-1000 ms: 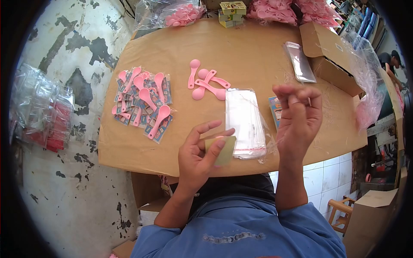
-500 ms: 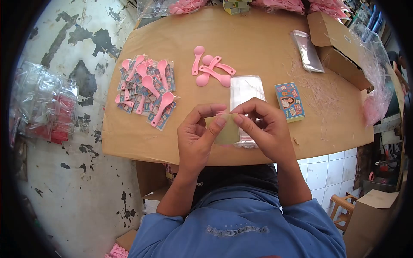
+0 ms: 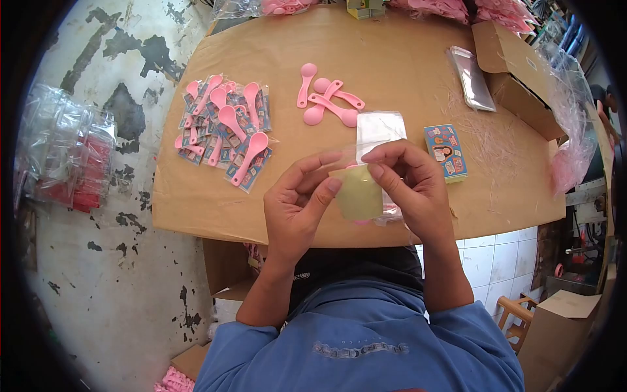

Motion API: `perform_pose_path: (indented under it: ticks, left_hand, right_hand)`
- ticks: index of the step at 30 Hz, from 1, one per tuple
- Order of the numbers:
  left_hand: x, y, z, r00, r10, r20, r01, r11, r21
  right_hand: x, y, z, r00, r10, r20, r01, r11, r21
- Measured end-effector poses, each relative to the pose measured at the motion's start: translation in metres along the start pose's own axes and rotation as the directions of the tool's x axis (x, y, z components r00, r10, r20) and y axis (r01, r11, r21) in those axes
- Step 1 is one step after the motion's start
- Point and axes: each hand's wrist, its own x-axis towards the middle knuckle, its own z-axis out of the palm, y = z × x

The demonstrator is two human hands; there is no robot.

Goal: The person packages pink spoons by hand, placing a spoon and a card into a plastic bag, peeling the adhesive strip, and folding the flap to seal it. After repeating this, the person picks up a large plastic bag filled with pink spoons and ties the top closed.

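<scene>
A pale yellow-green card (image 3: 358,196) in a clear bag hangs between my hands. My left hand (image 3: 300,196) pinches the bag's upper left, and my right hand (image 3: 413,186) pinches the card's upper right corner. Bits of a pink spoon show behind the card's top and bottom edges. Beneath my right hand lies a stack of clear bags (image 3: 381,129). Several loose pink spoons (image 3: 335,110) lie beyond my hands. To the left is a pile of bagged pink spoons with cards (image 3: 228,125). A stack of printed cards (image 3: 447,151) is right of my right hand.
At the table's right edge stands an open cardboard box (image 3: 516,75), with a pack of clear sleeves (image 3: 471,78) beside it. Pink bagged items (image 3: 437,8) line the far edge. Plastic packages (image 3: 68,147) are off to the left.
My hands have moved slightly apart, and more of the yellow-green card shows between them. The view has shifted slightly.
</scene>
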Motion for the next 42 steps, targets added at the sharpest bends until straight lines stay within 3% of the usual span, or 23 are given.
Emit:
perform_pose_path:
  ticks: [3,5,9,12,17,18,21,23,24,27,28,30,32,33,34,36,39,40,42]
  left_hand:
    - [0.001,-0.004,-0.006,0.992,-0.085,0.094,0.084,0.996,0.017]
    - [0.000,-0.006,-0.001,0.996,-0.031,0.078,0.034,0.999,-0.032]
    - [-0.003,-0.010,-0.001,0.998,0.028,0.049,-0.024,0.996,-0.085]
    - [-0.002,-0.017,-0.014,0.987,0.107,0.120,-0.096,0.991,-0.090]
    - [-0.001,-0.017,-0.016,0.993,0.071,0.091,-0.051,0.976,-0.210]
    - [-0.002,-0.017,-0.016,0.993,0.059,0.098,-0.032,0.967,-0.252]
    - [-0.005,-0.017,-0.019,0.990,0.027,0.141,-0.014,0.995,-0.097]
    - [-0.004,0.000,-0.004,0.985,-0.082,0.150,0.106,0.981,-0.161]
    - [-0.003,0.006,0.001,0.979,-0.135,0.156,0.164,0.967,-0.195]
    - [-0.008,0.005,-0.010,0.960,-0.158,0.231,0.168,0.985,-0.025]
    - [-0.009,0.005,-0.014,0.955,-0.145,0.258,0.144,0.989,0.022]
    - [-0.007,0.003,-0.026,0.970,0.078,0.228,-0.106,0.988,0.110]
    - [-0.002,0.006,-0.039,0.929,0.333,0.164,-0.364,0.902,0.230]
    - [0.004,0.010,-0.047,0.911,0.398,0.107,-0.412,0.874,0.258]
    - [0.011,0.014,-0.057,0.884,0.466,0.050,-0.459,0.840,0.288]
    - [0.033,0.018,-0.085,0.852,0.523,0.034,-0.482,0.758,0.440]
    - [0.043,0.018,-0.116,0.957,0.290,-0.020,-0.188,0.671,0.717]
    - [0.040,0.016,-0.121,0.983,0.162,-0.082,-0.061,0.718,0.693]
    - [0.031,0.012,-0.116,0.969,0.245,-0.015,-0.166,0.698,0.697]
  right_hand:
    - [-0.002,-0.006,0.002,0.999,0.023,-0.037,-0.020,0.996,0.090]
    - [-0.003,-0.010,-0.001,0.999,0.053,-0.007,-0.052,0.993,0.109]
    - [-0.004,-0.002,-0.008,0.999,-0.040,0.037,0.036,0.994,0.103]
    - [-0.004,-0.001,-0.013,0.990,-0.108,0.094,0.105,0.994,0.041]
    - [-0.002,-0.009,-0.012,0.969,-0.214,0.123,0.226,0.969,-0.098]
    - [-0.003,-0.012,-0.011,0.977,-0.179,0.113,0.193,0.972,-0.133]
    - [-0.010,-0.017,-0.006,0.993,-0.100,0.060,0.109,0.976,-0.189]
    - [-0.012,-0.013,-0.002,0.997,-0.080,0.011,0.081,0.984,-0.157]
    - [-0.013,-0.010,0.004,0.997,-0.070,-0.041,0.070,0.998,-0.007]
    - [-0.012,-0.009,0.010,0.993,-0.113,-0.032,0.114,0.993,0.037]
    - [-0.012,-0.009,0.010,0.993,-0.119,-0.001,0.119,0.993,0.014]
    - [-0.012,-0.011,0.007,0.991,-0.122,0.051,0.124,0.991,-0.040]
    - [-0.007,-0.014,0.001,0.970,-0.235,0.071,0.243,0.885,-0.397]
    - [-0.007,-0.017,-0.002,0.954,-0.282,0.097,0.287,0.777,-0.561]
    - [-0.009,-0.022,-0.003,0.977,-0.207,0.039,0.189,0.781,-0.595]
    - [-0.012,-0.015,-0.013,0.968,-0.229,0.099,0.225,0.626,-0.746]
    - [-0.022,-0.009,-0.019,0.971,-0.191,0.147,0.220,0.457,-0.862]
    - [-0.025,-0.004,-0.019,0.971,-0.186,0.152,0.219,0.424,-0.879]
    - [-0.029,0.006,-0.020,0.976,-0.164,0.140,0.198,0.416,-0.888]
